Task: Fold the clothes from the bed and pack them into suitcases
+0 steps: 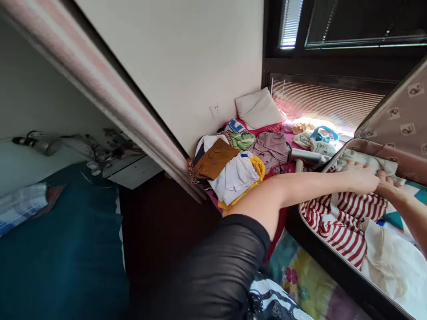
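An open suitcase (328,249) lies at the right with folded clothes in it. Both my hands reach to its far part and rest on a pale grey-beige folded cloth (383,166). My left hand (362,178) lies on this cloth with the fingers stretched forward. Close beside it, my right hand (385,184) also presses on the cloth, its fingers partly showing and spread. Nearer to me in the case are a red-and-white striped garment (348,238) and a cream-white garment (393,258). A teal-and-white patterned cloth (395,220) lies partly under my right forearm.
Left of the case, folded clothes are piled, with a brown garment (218,160) and a white one (235,175). A silver cylinder (308,156) lies by the case. Behind are a pillow (258,109) and window blinds (327,100). The suitcase lid (400,118) stands raised.
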The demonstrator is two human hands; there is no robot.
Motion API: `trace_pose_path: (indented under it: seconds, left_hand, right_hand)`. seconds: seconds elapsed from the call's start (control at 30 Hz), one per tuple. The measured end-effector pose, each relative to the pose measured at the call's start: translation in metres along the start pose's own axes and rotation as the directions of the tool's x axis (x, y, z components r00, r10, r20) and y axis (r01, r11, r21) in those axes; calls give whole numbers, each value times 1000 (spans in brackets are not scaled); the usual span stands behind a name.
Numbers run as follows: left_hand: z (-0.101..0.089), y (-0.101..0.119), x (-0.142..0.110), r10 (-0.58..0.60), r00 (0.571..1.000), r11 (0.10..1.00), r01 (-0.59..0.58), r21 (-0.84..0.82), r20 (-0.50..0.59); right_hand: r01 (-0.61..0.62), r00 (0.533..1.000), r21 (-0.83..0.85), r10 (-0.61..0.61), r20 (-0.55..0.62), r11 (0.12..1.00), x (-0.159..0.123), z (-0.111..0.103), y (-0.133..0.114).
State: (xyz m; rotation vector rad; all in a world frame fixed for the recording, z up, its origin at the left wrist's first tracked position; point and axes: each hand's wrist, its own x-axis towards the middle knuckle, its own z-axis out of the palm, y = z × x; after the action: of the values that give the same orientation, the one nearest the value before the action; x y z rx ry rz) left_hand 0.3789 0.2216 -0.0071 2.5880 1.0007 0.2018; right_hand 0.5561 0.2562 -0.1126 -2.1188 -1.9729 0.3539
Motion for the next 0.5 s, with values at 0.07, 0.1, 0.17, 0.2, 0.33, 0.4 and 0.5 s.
trace_pose_path:
  seconds: [0.07, 0.1, 0.17, 0.2, 0.33, 0.4, 0.5]
  left_hand:
    - [-16, 0, -63, 100, 978, 993, -88, 74, -185]
    - [-21, -9, -101, 132, 940, 991, -123, 49, -315]
    - [-27, -42, -185, 8, 866, 994, -60, -89, -500]
    - [-28, -63, -229, -125, 825, 981, 20, -193, -551]
    - [-22, -149, -380, -637, 607, 767, 435, -471, -476]
    - [-19, -176, -426, -741, 543, 669, 549, -501, -395]
    - [-23, -194, -454, -855, 420, 514, 599, -614, -305]
  right_hand:
    - [-103, 994, -69, 104, 23, 992, 0, -15, -16]
    - [-116, 993, -97, 117, 14, 989, -2, -23, -27]
    - [-58, 997, -129, 52, -52, 990, -11, -35, -50]
    - [-20, 996, -129, 8, -94, 991, -19, -40, -61]
    - [93, 988, -117, -106, -109, 989, -65, -54, -107]
    - [147, 984, -124, -158, -82, 981, -88, -59, -127]
    - [199, 977, -80, -204, -57, 977, -114, -70, -152]
